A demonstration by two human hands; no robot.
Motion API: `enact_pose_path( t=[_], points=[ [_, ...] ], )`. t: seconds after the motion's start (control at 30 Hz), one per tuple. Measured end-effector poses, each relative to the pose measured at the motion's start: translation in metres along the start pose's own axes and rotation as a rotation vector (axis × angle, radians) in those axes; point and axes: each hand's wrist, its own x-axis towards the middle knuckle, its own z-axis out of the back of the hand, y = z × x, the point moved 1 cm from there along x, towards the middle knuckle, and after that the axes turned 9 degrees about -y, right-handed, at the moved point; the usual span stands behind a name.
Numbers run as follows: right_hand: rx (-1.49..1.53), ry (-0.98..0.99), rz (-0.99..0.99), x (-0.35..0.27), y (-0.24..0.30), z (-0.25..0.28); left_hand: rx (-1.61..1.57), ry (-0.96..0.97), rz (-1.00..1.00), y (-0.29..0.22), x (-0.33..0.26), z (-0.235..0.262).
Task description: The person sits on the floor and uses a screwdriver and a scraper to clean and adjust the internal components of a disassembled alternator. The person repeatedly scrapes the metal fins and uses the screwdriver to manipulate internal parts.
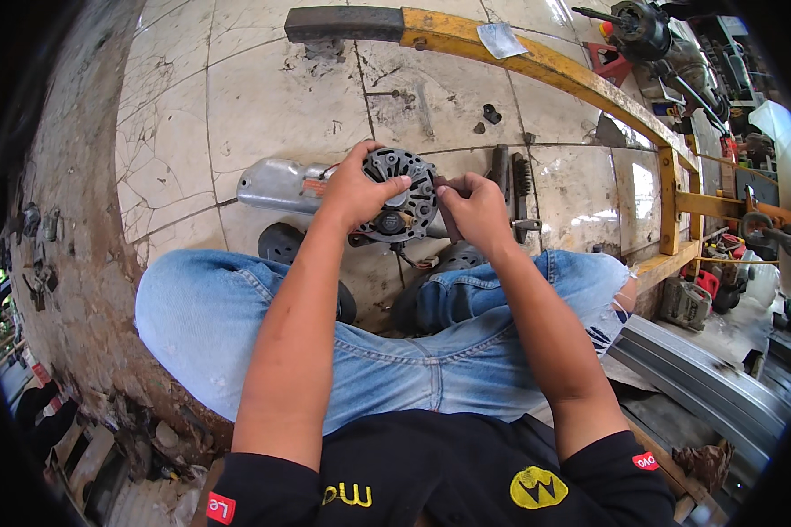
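Between my knees, just above the tiled floor, is a round grey alternator [424,204] with a slotted end cover. My left hand [357,191] grips it from the left, thumb across the cover and fingers around the far rim. A small wire with a plug [426,262] hangs from its near side. At the alternator's right edge my right hand [476,209] pinches a thin dark brown strip [451,228], which looks like sandpaper or cloth. Part of the strip is hidden under the fingers. Behind my left hand lies a long silver metal piece [277,183].
A wire brush [522,180] and a dark handle-like bar [499,165] lie right of my right hand. A yellow steel frame [554,66] spans the far side and right. Small black parts [492,113] dot the tiles. Metal channels [694,373] lie at the near right.
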Motion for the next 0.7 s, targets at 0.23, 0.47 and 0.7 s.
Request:
enact_pose_path(
  t=[0.23, 0.47, 0.7],
  points=[
    [0.030, -0.077, 0.009, 0.005, 0.014, -0.004, 0.008, 0.028, -0.017, 0.006, 0.007, -0.002],
    [0.106, -0.061, -0.075, 0.006, -0.008, 0.010, 0.006, 0.051, -0.004, 0.003, 0.005, 0.001],
    [0.145, -0.009, -0.043, 0.008, -0.010, -0.002, 0.002, 0.052, 0.007, -0.002, 0.004, 0.000]
  ],
)
